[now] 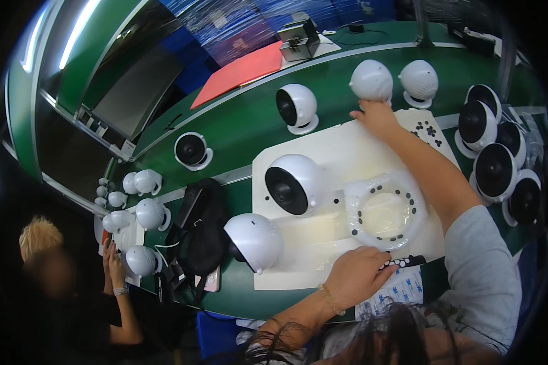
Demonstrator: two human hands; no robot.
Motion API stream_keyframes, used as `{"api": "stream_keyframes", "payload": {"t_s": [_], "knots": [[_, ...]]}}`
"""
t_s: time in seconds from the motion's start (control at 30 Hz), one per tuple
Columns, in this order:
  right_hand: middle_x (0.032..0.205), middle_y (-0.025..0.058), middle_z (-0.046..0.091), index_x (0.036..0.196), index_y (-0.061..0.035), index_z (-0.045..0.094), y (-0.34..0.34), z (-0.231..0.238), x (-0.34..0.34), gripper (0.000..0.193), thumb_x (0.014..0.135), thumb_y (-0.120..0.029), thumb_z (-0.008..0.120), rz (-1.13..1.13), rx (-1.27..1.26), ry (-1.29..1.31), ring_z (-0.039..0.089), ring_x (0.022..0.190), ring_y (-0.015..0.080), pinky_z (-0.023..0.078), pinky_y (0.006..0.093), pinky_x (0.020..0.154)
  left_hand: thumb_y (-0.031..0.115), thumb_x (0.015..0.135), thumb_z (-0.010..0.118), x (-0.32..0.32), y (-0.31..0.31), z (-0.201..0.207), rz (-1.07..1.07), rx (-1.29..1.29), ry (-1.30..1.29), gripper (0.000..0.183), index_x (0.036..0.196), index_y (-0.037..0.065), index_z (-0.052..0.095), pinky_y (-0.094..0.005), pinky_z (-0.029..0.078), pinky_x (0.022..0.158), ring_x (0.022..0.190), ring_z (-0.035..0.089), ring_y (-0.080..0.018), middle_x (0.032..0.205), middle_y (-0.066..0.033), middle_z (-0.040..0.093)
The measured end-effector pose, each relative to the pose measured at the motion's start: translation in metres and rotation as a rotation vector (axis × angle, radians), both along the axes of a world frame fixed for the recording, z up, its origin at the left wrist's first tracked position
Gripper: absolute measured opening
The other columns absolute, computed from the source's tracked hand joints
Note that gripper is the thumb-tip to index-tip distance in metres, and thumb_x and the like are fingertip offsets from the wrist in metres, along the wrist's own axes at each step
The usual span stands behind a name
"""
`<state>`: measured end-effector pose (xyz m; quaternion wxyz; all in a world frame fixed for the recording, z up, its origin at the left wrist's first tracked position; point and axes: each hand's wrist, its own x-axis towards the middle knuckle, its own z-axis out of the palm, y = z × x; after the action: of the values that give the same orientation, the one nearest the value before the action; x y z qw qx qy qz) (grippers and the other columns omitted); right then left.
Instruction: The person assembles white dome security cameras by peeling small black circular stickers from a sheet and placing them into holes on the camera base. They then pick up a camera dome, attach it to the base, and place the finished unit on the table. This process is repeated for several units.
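My right hand reaches across the bench to a white ball-shaped device, its fingers closed about the lower part; the fingertips are partly hidden. Near the front edge of the cream sheet, my left hand has its fingers closed on a black strip with pale round dots. Just beyond that hand lies a ring wrapped in clear plastic, with small black round pads spaced around it. Two white ball-shaped devices with black fronts, one farther back and one nearer, stand left of the ring.
Several finished-looking white devices with black faces crowd the right side. Another white device stands at the back. A black bag lies left of the sheet. At far left, a co-worker's hands are beside more white devices.
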<state>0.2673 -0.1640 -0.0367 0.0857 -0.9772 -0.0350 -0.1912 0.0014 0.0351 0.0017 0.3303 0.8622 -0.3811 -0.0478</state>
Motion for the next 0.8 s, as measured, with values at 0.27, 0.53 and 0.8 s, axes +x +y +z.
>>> {"api": "stream_keyframes", "payload": {"t_s": [0.27,0.53,0.8], "knots": [[0.092,0.0111,0.056,0.087,-0.0057,0.062,-0.023,0.05,-0.01,0.02,0.074,-0.021,0.063,0.035,0.112,-0.206,0.057,0.083,0.0263,0.044,0.0342,0.075,0.023,0.08,0.057,0.0,0.004,-0.007,-0.035,0.002,-0.01,0.017,0.081,0.007,0.061,-0.0351,0.044,0.061,0.07,0.055,-0.025,0.073,-0.0079,0.056],[0.064,-0.0059,0.04,0.106,-0.0023,0.051,-0.009,0.106,-0.163,0.032,0.08,-0.017,0.061,0.392,1.257,0.191,0.037,0.059,0.0009,0.03,0.0179,0.052,0.021,0.078,0.059,-0.002,0.001,-0.005,-0.049,-0.026,-0.046,0.015,0.079,0.007,0.061,-0.035,0.044,0.06,0.069,0.055,-0.0246,0.072,-0.0072,0.056],[0.062,-0.0068,0.038,0.107,-0.0029,0.051,-0.013,0.084,-0.219,0.033,0.078,-0.011,0.063,0.52,1.151,0.483,0.035,0.053,0.0007,0.028,0.0163,0.049,0.02,0.078,0.058,-0.004,0.003,-0.006,-0.079,-0.042,-0.052,0.014,0.079,0.006,0.06,-0.0353,0.043,0.064,0.07,0.055,-0.025,0.073,-0.0073,0.056]]}}
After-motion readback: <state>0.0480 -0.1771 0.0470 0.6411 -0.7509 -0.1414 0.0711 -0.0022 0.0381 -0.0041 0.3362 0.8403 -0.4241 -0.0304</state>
